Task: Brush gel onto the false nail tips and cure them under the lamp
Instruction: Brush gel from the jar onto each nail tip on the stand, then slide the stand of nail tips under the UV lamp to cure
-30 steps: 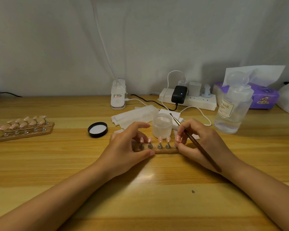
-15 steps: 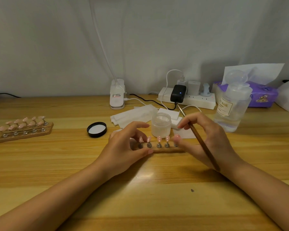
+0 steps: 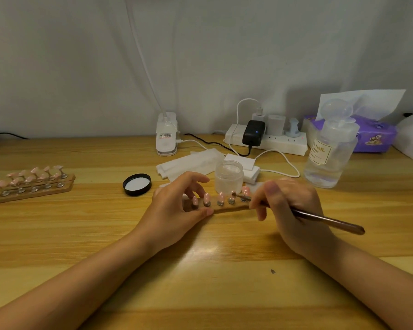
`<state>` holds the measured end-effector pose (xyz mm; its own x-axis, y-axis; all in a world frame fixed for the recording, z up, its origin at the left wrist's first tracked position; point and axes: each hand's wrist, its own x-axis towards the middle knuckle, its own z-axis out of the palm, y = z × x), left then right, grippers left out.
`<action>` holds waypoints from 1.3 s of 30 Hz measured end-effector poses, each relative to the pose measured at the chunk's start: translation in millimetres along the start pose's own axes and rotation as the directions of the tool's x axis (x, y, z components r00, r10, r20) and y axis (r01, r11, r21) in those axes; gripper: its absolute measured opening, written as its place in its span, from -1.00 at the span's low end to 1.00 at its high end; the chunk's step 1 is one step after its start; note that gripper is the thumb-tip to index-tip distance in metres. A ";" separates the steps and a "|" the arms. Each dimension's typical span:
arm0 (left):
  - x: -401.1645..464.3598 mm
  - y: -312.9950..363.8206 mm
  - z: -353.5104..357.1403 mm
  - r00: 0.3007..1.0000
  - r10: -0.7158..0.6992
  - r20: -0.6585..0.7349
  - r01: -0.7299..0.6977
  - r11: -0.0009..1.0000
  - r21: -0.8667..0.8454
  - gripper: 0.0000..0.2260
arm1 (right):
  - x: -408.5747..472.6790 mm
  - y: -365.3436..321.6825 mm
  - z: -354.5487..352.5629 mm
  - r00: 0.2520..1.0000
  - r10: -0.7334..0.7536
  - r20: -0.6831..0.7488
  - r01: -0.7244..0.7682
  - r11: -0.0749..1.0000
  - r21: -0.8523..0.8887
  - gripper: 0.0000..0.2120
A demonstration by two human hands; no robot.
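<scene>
Pinched between the thumb and fingers of the right hand, a brown-handled brush points left, its tip touching a pink false nail tip near the right end of a small wooden stand. On the stand's left end, the left hand steadies it, thumb against the near edge and fingers curled over the far side. Five tips stand in a row on metal pegs. Just beyond sits an open frosted gel jar, its black lid lying to the left on the wooden table. Far left, a second stand carries more pink tips. A white clip lamp stands at the far edge.
</scene>
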<state>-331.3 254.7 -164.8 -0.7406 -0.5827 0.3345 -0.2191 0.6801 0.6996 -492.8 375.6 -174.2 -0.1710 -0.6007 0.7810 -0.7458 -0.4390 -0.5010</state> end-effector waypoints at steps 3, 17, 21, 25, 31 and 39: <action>0.2 0.1 0.1 1.000 0.001 0.006 -0.001 1.000 -0.004 -0.59 | -0.4 -1.5 -0.4 1.000 -0.010 0.002 0.010 1.000 0.030 -0.43; 0.1 -4.0 0.9 0.997 0.063 -0.051 -0.065 0.998 -0.023 -0.60 | 27.8 -21.3 -21.3 0.990 0.086 -0.113 -0.092 0.995 -0.048 -0.86; -3.3 -0.9 1.1 0.982 0.151 -0.117 -0.154 0.988 -0.012 -0.63 | 47.4 -12.0 -49.0 0.978 0.187 -0.091 -0.207 0.912 -0.354 -0.93; -3.7 3.1 0.4 0.966 0.194 -0.174 -0.204 0.978 -0.043 -0.68 | 26.1 -4.1 -57.5 0.932 0.300 0.204 -0.087 0.732 -0.676 -0.81; -2.9 7.4 -1.0 0.959 0.175 -0.222 -0.198 0.977 -0.083 -0.68 | 5.3 -3.7 -52.6 0.854 0.386 0.348 0.003 0.666 -0.746 -0.70; 0.3 25.3 -11.1 0.977 0.074 -0.198 -0.131 0.948 -0.291 -0.51 | 10.2 -7.1 -44.1 0.734 0.433 0.523 0.251 0.543 -0.802 -0.71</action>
<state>-330.1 266.7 -140.0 -0.6145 -0.6070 0.5039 0.0745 0.5912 0.8031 -517.6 402.1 -146.3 -0.1116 -0.9805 0.1617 -0.9637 0.1465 0.2233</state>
